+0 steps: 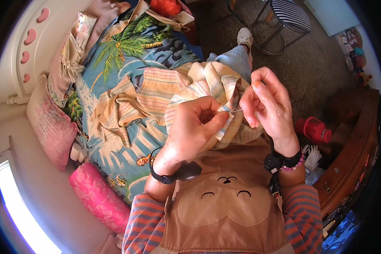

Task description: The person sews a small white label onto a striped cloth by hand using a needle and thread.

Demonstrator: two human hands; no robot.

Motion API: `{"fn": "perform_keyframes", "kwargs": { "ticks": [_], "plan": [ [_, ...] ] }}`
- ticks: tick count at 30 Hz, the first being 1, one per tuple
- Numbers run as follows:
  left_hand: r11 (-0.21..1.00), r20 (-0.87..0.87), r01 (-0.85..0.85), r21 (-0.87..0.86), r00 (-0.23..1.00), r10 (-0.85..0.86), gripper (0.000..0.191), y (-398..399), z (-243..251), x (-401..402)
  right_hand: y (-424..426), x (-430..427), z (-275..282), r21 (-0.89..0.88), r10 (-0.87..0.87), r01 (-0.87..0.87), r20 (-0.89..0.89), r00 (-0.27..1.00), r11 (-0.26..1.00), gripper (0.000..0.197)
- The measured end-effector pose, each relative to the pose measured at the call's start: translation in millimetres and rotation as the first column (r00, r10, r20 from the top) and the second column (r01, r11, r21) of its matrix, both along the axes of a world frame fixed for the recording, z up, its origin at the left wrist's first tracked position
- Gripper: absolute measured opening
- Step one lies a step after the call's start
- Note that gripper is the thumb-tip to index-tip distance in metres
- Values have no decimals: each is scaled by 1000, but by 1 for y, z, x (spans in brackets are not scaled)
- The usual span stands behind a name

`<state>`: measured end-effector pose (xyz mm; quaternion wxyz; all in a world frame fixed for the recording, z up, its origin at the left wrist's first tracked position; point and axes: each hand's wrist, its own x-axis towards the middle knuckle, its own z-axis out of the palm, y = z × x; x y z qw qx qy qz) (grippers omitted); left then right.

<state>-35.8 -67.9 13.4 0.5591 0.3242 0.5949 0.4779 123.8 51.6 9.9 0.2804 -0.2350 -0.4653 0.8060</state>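
Note:
A striped cream-and-pink cloth (162, 84) lies bunched across my lap and spreads onto the bed. My left hand (195, 128) pinches a folded edge of it between thumb and forefinger. From that edge a thin pale thread (237, 110) runs to my right hand (271, 109), raised just to the right. There the thumb and forefinger are pressed together on the thread, while the other fingers curl loosely. Whether a needle is in this pinch is too small to tell. Below both hands is my brown apron (223, 197) with a stitched animal face.
A bedspread (114, 66) with palm trees covers the bed at left, with a pink pillow (52, 127) and a bright pink roll (98, 197) along its side. At right are a red vacuum flask (314, 129), a wooden cabinet (349, 158) and a striped-seat stool (290, 14).

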Motion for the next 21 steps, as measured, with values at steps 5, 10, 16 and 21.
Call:
{"fn": "perform_keyframes", "kwargs": {
  "ticks": [5,10,16,21],
  "plan": [
    [1000,35,1,-22,999,0,6,3,-1,2,1,3,-5,36,20,-19,-15,1000,999,14],
    [998,90,-3,-57,996,8,5,6,4,3,2,10,2,81,79,-89,124,989,993,17],
    [999,107,-10,-44,994,15,5,8,3,4,4,17,10,179,29,-56,149,988,982,15],
    [997,48,15,-72,999,-12,4,6,0,2,7,20,19,275,45,-110,233,972,955,15]
  ]
}}
